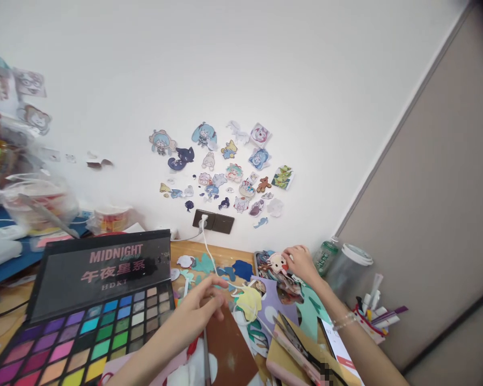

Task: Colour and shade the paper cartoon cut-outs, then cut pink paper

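The cat cutout (278,264) looks like smooth paper. The desk (188,248) looks wooden, the wall (306,69) matt, the palette lid (139,276) glossy, the can (327,255) shiny metal, the tub (351,271) translucent plastic.

In front of you rises a plain white wall (290,64), dotted with a loose cluster of small printed cut-outs (234,172); more pictures (34,118) hang at your far left. Below the cluster you have a dark double socket plate (223,223), with a white plug (204,218) in its left half. To your right, a grey-beige panel (438,187) meets the wall along a slanting grey strip (406,115), and a dark line (446,335) crosses it low down. Your wooden counter (225,250) runs against the white wall. Soft, even light reaches you, brightest across the wall's middle.
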The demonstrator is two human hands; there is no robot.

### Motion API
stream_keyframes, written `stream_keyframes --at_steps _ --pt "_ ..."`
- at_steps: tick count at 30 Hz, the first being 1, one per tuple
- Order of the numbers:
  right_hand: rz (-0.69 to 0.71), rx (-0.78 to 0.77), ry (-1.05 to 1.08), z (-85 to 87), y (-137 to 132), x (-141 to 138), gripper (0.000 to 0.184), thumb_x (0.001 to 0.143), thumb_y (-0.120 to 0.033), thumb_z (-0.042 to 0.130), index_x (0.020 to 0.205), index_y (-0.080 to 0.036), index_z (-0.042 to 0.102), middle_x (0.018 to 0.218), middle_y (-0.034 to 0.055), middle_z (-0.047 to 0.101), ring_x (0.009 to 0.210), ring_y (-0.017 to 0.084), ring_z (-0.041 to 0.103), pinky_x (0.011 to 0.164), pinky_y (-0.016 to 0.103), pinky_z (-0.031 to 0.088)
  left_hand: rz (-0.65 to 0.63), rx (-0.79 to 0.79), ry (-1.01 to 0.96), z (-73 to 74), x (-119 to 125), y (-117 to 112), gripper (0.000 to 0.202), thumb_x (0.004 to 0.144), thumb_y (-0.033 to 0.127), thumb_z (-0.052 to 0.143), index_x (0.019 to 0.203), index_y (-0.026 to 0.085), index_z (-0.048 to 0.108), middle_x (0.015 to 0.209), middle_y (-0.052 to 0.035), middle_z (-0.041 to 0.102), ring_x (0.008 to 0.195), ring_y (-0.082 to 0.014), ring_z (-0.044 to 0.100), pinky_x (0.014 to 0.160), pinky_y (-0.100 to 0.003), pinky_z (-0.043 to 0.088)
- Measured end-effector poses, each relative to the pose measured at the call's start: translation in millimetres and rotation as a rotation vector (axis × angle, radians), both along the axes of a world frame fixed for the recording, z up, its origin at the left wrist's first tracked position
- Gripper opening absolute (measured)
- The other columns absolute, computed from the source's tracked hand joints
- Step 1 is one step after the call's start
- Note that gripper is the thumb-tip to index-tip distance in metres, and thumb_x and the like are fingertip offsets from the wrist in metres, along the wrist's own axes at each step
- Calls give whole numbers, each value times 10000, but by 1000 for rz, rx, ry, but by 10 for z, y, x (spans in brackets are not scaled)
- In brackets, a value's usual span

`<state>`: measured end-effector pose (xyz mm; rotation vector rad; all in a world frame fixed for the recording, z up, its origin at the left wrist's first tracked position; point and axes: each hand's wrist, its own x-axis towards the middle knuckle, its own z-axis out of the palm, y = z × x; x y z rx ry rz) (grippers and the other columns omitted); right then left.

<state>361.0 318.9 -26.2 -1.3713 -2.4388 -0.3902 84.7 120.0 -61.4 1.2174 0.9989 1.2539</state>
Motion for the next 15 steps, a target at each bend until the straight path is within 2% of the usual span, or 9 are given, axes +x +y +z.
stream_keyframes --at_steps 4,6,8,12,15 --pt "118 -1 99 166 -649 -362 226 888 -290 418 801 -216 613 818 17 677 861 175 563 951 360 265 82 -31 47 -3 69 -11 402 727 417 559 1028 153 523 920 -67 575 755 -177 560 680 -294 408" --pt "233 -17 229 216 -1025 -539 218 889 -292 427 761 -214 585 807 19 663 844 180 563 958 387 276 97 -15 59 54 89 -56 474 730 414 584 1119 151 514 1048 -101 572 840 -196 571 739 -305 432" --pt "352 -40 346 252 -1371 -679 186 879 -275 456 741 -220 568 761 10 644 822 183 560 969 419 269 102 49 75 134 97 -123 460 745 385 611 1147 175 536 1106 -94 584 900 -200 579 796 -300 442" --pt "428 -10 480 285 -1848 -797 123 863 -258 499 779 -248 589 764 3 638 810 193 564 977 450 276 250 370 282 270 87 -270 158 792 330 616 868 215 694 876 -38 681 831 -181 606 760 -271 464" --pt "380 -49 589 280 -2033 -791 120 859 -294 506 925 -287 607 954 26 649 963 228 558 950 432 348 352 677 381 308 85 -359 110 808 224 609 866 208 702 811 -39 689 765 -160 619 700 -258 486"
